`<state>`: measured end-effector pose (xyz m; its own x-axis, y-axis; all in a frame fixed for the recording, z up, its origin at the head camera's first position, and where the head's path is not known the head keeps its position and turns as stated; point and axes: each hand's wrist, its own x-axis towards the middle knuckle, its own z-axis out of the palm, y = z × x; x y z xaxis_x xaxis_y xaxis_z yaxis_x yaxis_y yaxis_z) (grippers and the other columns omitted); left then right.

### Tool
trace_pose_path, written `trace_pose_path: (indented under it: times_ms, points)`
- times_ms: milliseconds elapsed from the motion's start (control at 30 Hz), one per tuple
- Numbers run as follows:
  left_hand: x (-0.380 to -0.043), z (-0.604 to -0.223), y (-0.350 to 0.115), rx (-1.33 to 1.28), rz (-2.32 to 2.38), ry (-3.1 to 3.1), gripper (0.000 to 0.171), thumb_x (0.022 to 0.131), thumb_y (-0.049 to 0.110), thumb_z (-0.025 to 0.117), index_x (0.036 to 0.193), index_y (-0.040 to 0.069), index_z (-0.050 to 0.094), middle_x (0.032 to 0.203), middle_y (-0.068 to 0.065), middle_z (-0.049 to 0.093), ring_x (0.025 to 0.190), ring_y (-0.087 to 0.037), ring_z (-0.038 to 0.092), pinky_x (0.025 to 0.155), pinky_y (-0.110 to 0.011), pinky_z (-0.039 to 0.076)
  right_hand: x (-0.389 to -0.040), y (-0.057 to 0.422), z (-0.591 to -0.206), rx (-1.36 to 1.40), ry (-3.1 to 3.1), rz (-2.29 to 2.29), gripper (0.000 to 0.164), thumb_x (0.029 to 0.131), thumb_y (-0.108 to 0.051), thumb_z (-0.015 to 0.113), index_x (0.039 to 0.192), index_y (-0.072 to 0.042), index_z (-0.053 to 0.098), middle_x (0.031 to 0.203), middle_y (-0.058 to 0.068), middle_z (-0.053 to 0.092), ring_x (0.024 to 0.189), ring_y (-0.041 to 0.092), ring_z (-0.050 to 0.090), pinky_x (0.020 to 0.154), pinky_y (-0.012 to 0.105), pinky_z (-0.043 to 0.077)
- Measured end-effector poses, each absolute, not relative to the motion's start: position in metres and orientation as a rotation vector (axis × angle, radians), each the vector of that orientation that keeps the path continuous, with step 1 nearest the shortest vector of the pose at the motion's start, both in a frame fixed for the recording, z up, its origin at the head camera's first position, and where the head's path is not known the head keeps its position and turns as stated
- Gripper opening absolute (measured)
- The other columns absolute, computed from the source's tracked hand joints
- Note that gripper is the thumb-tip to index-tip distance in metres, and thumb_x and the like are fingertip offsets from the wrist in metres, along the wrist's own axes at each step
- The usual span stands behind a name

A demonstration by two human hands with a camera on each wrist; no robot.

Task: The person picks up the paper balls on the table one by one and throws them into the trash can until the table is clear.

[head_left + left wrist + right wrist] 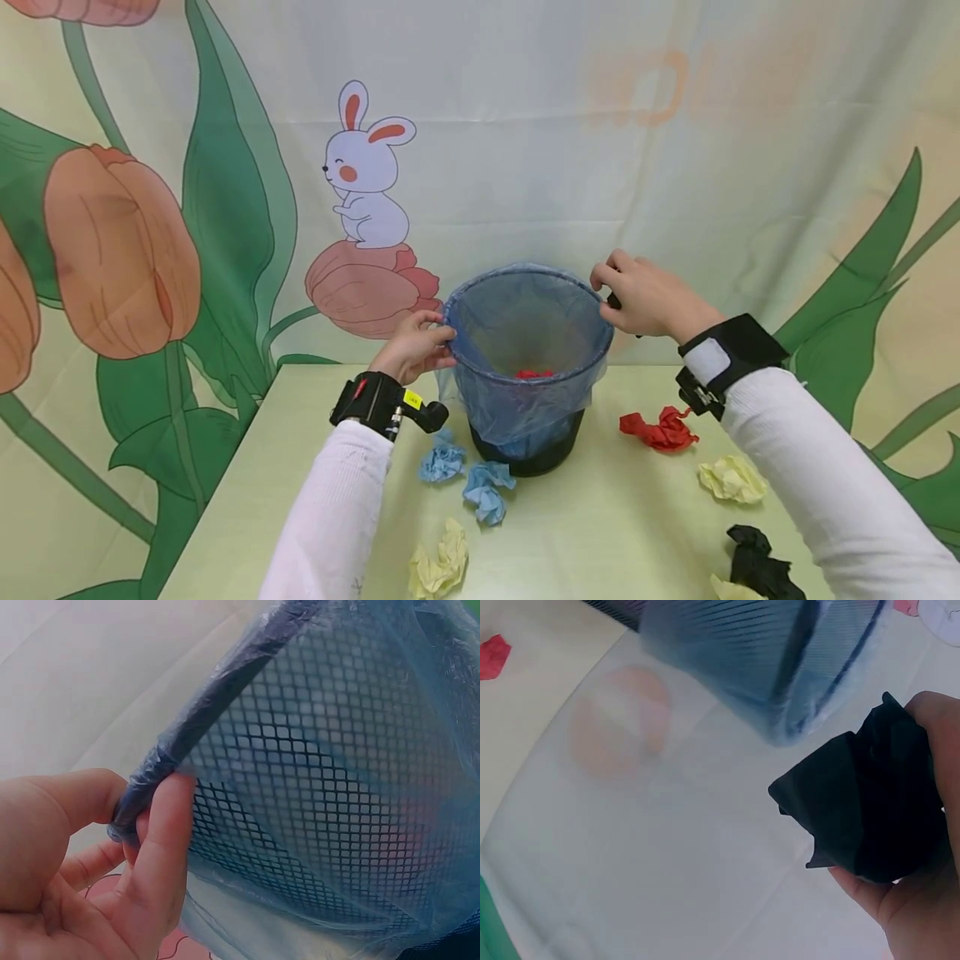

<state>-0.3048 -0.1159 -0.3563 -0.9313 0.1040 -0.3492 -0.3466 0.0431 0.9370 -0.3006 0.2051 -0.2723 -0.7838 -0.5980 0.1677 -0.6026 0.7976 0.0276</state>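
Note:
A black mesh bin (527, 454) stands on the table, lined with a blue plastic bag (502, 408) folded over its rim. My left hand (416, 344) pinches the lined rim at the bin's left side; the left wrist view shows thumb and fingers on either side of the rim (217, 694). My right hand (645, 296) is at the bin's right rim and grips a crumpled black paper ball (862, 795). In the right wrist view the ball is apart from the bag. Red paper (534, 374) shows inside the bin.
Two blue paper balls (486, 492) lie before the bin, with a yellow one (439, 560) nearer. To the right lie a red ball (660, 430), yellow paper (732, 479) and a black ball (761, 562). A printed curtain (510, 167) hangs behind the table.

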Motion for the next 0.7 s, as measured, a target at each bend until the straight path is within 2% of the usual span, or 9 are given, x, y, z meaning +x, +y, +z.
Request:
trace_pose_path:
  times_ms: [233, 467, 700]
  points:
    - [-0.306, -0.359, -0.116, -0.247, 1.961, 2.007, 0.039, 0.093, 0.011, 0.053, 0.127, 0.01, 0.035, 0.098, -0.007, 0.041, 0.063, -0.014, 0.048, 0.06, -0.023, 0.056, -0.3, 0.185, -0.271, 0.997, -2.764, 0.017, 0.023, 0.089, -0.021, 0.055, 0.109, -0.009, 0.052, 0.106, 0.013, 0.046, 0.08, 0.03, 0.047, 0.066, 0.038, 0.043]
    - [-0.305, -0.36, -0.115, -0.251, 1.968, 2.007, 0.038, 0.092, 0.01, 0.053, 0.126, 0.011, 0.036, 0.101, -0.007, 0.041, 0.064, -0.014, 0.047, 0.059, -0.023, 0.055, -0.299, 0.172, -0.279, 1.067, -2.695, 0.055, 0.025, 0.089, -0.024, 0.057, 0.11, -0.009, 0.052, 0.11, 0.013, 0.045, 0.086, 0.031, 0.048, 0.067, 0.038, 0.045]
    - [-0.306, -0.359, -0.116, -0.241, 1.979, 2.002, 0.039, 0.092, 0.011, 0.053, 0.127, 0.01, 0.035, 0.099, -0.007, 0.041, 0.064, -0.013, 0.047, 0.06, -0.023, 0.056, -0.296, 0.161, -0.28, 1.151, -2.61, 0.123, 0.026, 0.088, -0.024, 0.059, 0.109, -0.009, 0.053, 0.11, 0.012, 0.047, 0.085, 0.03, 0.049, 0.073, 0.039, 0.045]
